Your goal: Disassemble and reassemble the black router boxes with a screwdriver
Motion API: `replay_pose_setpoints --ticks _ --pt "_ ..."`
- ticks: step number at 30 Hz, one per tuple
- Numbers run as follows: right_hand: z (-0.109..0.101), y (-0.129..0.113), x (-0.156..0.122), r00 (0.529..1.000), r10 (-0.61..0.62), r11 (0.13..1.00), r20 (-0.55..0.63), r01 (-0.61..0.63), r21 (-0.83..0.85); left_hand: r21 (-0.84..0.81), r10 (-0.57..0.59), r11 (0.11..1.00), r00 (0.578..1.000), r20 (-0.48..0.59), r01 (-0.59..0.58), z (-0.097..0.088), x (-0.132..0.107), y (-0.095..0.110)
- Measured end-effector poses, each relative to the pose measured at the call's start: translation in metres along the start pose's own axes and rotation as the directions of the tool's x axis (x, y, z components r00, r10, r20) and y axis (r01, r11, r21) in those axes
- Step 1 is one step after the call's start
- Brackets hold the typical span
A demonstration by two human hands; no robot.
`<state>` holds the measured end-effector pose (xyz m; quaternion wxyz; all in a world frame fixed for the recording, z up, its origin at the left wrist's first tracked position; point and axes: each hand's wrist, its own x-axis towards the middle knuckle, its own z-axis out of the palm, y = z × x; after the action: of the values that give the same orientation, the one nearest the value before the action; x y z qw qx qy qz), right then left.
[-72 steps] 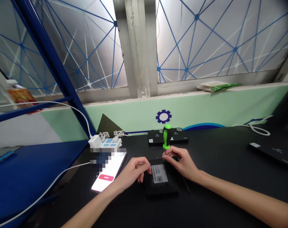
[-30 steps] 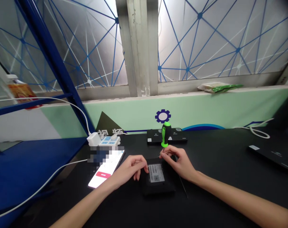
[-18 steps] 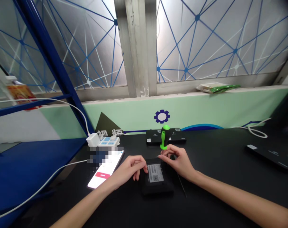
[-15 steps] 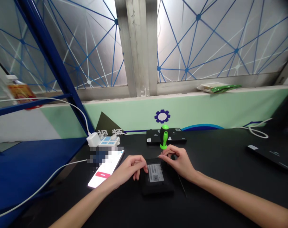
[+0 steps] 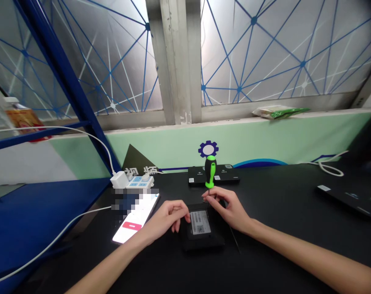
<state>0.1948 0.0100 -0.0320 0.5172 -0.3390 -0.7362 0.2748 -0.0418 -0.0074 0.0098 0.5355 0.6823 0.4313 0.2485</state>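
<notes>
A flat black electronic device [image 5: 203,241] with a white printed label [image 5: 200,222] lies on the black table. My left hand [image 5: 174,214] has its fingers curled against the device's left edge, fingertips touching it. At the device's far edge, my right hand [image 5: 226,204] pinches the thin shaft of a screwdriver [image 5: 210,171]. Its black and green handle points up, roughly upright. The screwdriver's tip is hidden by my fingers. A thin dark rod or cable [image 5: 234,239] runs along the table from under my right hand.
Behind the screwdriver lie black boxes [image 5: 197,175] against the wall, and another black device [image 5: 350,200] lies at the right. To the left are a lit phone [image 5: 136,222] with a cable, a power strip [image 5: 140,181] and a white charger [image 5: 119,179].
The screwdriver handle has shifted slightly up and left and shows more of its black side. My right fingers moved a little with it; my left hand stays on the device.
</notes>
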Motion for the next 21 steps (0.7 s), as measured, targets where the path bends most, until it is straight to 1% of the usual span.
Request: replay_pose_setpoints --ticks 3,7,9,14,17,21 --pt "0.0017 0.0021 0.0021 1.0 0.015 1.0 -0.027 -0.014 0.019 0.004 -0.002 1.0 1.0 -0.004 0.002 0.0003 -0.0005 0.0008" --pt "0.0029 0.004 0.0027 0.992 0.118 0.987 -0.032 -0.114 0.116 0.0 -0.002 1.0 1.0 0.001 0.002 -0.0002 -0.0004 0.0007" --pt "0.0027 0.0039 0.0022 0.99 0.137 0.982 -0.034 -0.131 0.137 -0.004 0.0 1.0 1.0 0.005 0.0 -0.0004 -0.0002 0.0005" --pt "0.001 0.0016 0.0006 0.994 0.11 0.988 -0.008 -0.108 0.113 -0.006 -0.008 1.0 1.0 0.0 0.008 -0.0001 -0.0002 0.0009" --pt "0.0003 0.0005 -0.0003 0.997 0.079 0.994 0.012 -0.08 0.076 0.0 -0.008 1.0 1.0 0.001 0.008 -0.0003 -0.0002 0.0007" --pt "0.0008 0.0011 -0.0004 0.999 0.036 0.999 0.007 -0.036 0.015 0.002 0.003 1.0 1.0 0.009 -0.003 -0.001 0.0004 -0.0005"
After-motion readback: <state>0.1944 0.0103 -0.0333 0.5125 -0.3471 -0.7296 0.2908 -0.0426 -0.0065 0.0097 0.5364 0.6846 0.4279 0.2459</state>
